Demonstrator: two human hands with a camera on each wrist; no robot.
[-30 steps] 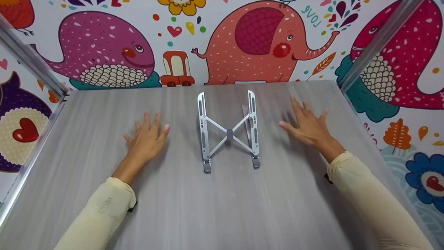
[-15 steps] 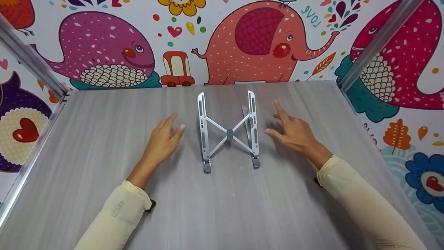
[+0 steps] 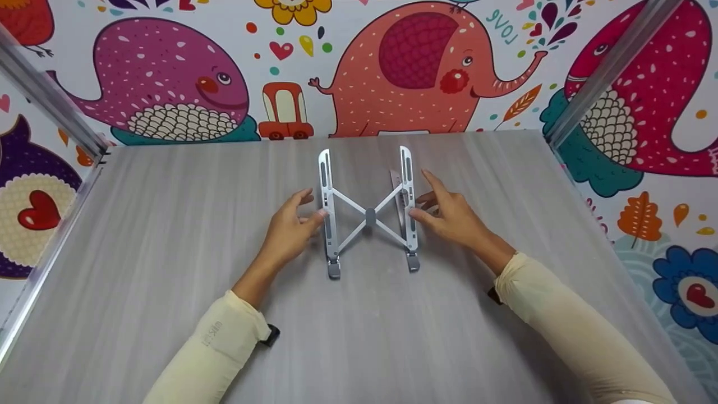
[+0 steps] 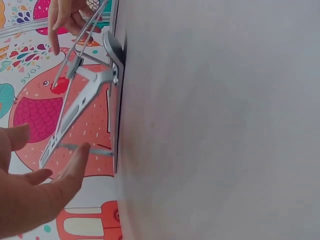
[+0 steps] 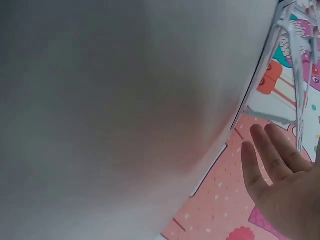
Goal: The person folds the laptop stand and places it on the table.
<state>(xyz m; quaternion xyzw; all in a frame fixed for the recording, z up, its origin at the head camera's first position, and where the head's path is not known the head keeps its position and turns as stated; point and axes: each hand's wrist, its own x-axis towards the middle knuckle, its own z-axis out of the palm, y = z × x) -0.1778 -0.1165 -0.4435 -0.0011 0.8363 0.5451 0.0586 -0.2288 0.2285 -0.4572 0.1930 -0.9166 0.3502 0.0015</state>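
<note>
A silver folding laptop stand [image 3: 371,217] stands unfolded on the table, its two side rails joined by crossed bars with a grey hub. My left hand [image 3: 289,233] is at the left rail, thumb tip against or just beside it, fingers loosely bent. On the other side my right hand [image 3: 457,221] has its thumb tip at the right rail, forefinger extended. In the left wrist view, gaps show between the left hand [image 4: 37,197] and the raised stand arm [image 4: 82,105]. The right wrist view has the right hand [image 5: 287,200] with fingers spread near the stand. Exact contact cannot be told.
The grey wood-grain table [image 3: 359,348] ends at a back wall [image 3: 303,50] printed with cartoon animals. Metal posts [image 3: 611,73] rise at the back corners. A thin strip with print [image 3: 399,196] shows beside the stand's right rail.
Both hands have moved inward from the sides to the stand's rails, and their spread fingers have bent somewhat. The stand has stayed in place.
</note>
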